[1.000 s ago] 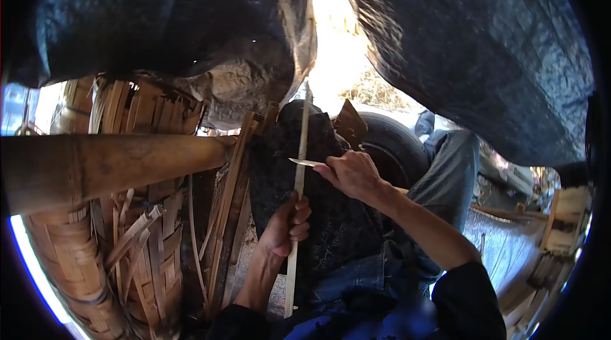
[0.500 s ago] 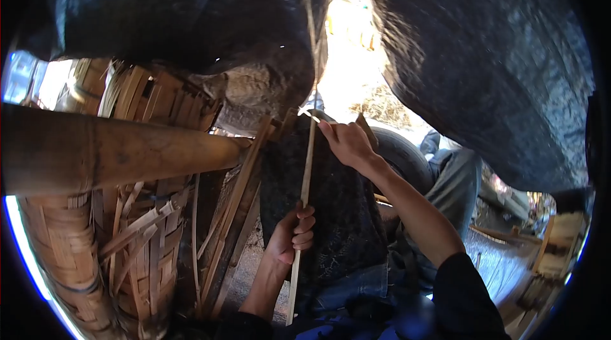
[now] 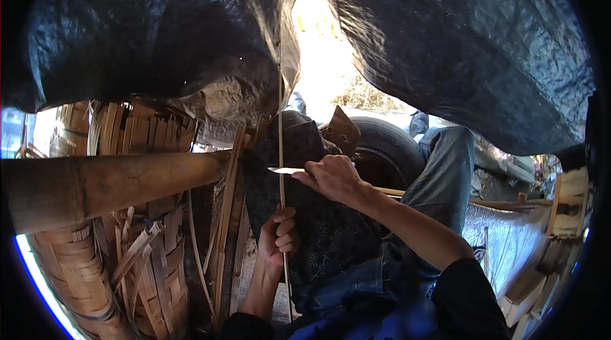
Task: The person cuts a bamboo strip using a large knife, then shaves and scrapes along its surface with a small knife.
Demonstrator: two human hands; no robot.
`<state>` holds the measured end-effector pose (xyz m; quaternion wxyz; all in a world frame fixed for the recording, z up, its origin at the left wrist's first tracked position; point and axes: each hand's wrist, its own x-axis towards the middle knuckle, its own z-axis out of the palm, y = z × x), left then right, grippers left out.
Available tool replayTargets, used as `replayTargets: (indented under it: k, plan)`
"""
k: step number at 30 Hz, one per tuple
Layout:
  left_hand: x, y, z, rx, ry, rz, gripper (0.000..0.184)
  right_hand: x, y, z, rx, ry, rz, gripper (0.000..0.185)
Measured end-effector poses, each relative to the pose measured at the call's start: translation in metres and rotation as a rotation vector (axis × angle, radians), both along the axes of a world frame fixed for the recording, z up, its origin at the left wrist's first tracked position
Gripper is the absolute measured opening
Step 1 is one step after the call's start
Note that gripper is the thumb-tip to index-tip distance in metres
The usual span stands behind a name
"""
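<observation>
A long, thin bamboo strip (image 3: pixel 280 136) runs nearly upright through the middle of the view, over a dark cloth (image 3: pixel 321 219) on my lap. My left hand (image 3: pixel 278 235) is closed around its lower part. Above that, my right hand (image 3: pixel 334 177) grips a knife (image 3: pixel 286 170), whose bright blade points left and lies across the strip. The knife's handle is hidden inside my right fingers. A gap of bare strip shows between the blade and my left fist.
On the left, a thick bamboo pole (image 3: pixel 114 186) juts across woven bamboo baskets (image 3: pixel 73 270). Split bamboo pieces (image 3: pixel 229 212) lean beside my left arm. A tire (image 3: pixel 388 146) lies beyond my lap. Dark plastic sheeting (image 3: pixel 445 41) hangs overhead.
My right hand has brought the knife down along the strip, closer to my left hand. The left hand still holds the strip. The whole view has shifted a little.
</observation>
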<state>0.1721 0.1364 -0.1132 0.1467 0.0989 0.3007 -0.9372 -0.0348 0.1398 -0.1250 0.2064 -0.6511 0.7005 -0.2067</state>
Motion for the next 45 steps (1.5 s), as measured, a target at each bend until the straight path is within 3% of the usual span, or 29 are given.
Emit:
replayTargets:
  k: [5, 7, 9, 10, 11, 12, 14, 17, 20, 22, 26, 37, 41, 42, 43, 45]
  plan:
    - [-0.001, 0.009, 0.001, 0.022, -0.006, 0.038, 0.029, -0.020, -0.046, -0.022, -0.122, 0.088, -0.151, 0.048]
    - [0.002, 0.009, 0.001, 0.019, -0.008, 0.039, 0.029, -0.030, -0.070, -0.028, 0.081, 0.078, -0.158, 0.048]
    - [0.001, 0.008, 0.004, 0.011, -0.001, 0.052, 0.030, -0.047, -0.092, -0.043, 0.050, 0.100, -0.172, 0.065]
    - [-0.001, 0.005, 0.009, -0.121, -0.117, -0.018, 0.029, -0.054, -0.101, -0.051, 0.061, 0.104, -0.190, 0.070]
    - [-0.001, 0.003, 0.015, -0.251, -0.237, -0.086, 0.029, -0.059, -0.103, -0.044, -0.033, 0.066, -0.230, 0.069]
    - [-0.005, 0.000, 0.025, -0.248, -0.244, -0.060, 0.029, -0.063, -0.099, -0.037, 0.012, 0.016, -0.247, 0.068]
    - [-0.015, -0.004, 0.043, -0.473, -0.581, -0.255, 0.026, -0.064, -0.079, -0.005, 0.115, -0.123, -0.264, 0.065]
    - [-0.018, -0.007, 0.038, -0.470, -0.577, -0.278, 0.027, -0.050, -0.027, 0.026, 0.207, -0.224, -0.197, 0.062]
    - [-0.026, -0.007, 0.038, -0.460, -0.613, -0.266, 0.025, -0.035, 0.007, 0.043, 0.189, -0.183, -0.071, 0.061]
    - [-0.031, -0.004, 0.040, -0.481, -0.687, -0.289, 0.024, -0.026, 0.021, 0.042, 0.021, -0.003, 0.075, 0.052]
    - [-0.032, 0.001, 0.036, -0.608, -0.776, -0.269, 0.020, -0.029, 0.019, 0.050, 0.099, 0.123, 0.085, 0.065]
    - [-0.046, 0.022, 0.045, -0.759, -1.034, -0.383, 0.019, -0.053, -0.021, 0.001, 0.215, 0.272, 0.001, 0.064]
    - [-0.042, 0.020, 0.044, -0.761, -0.960, -0.358, 0.019, -0.087, -0.059, -0.016, 0.033, 0.301, -0.082, 0.065]
    - [-0.042, 0.017, 0.044, -0.771, -0.951, -0.360, 0.019, -0.094, -0.069, -0.013, 0.138, 0.272, -0.097, 0.062]
    - [-0.041, 0.013, 0.045, -0.712, -0.896, -0.339, 0.021, -0.095, -0.076, -0.017, -0.133, 0.408, -0.071, 0.060]
    - [-0.038, 0.007, 0.045, -0.653, -0.846, -0.304, 0.022, -0.094, -0.082, -0.025, -0.286, 0.350, -0.103, 0.061]
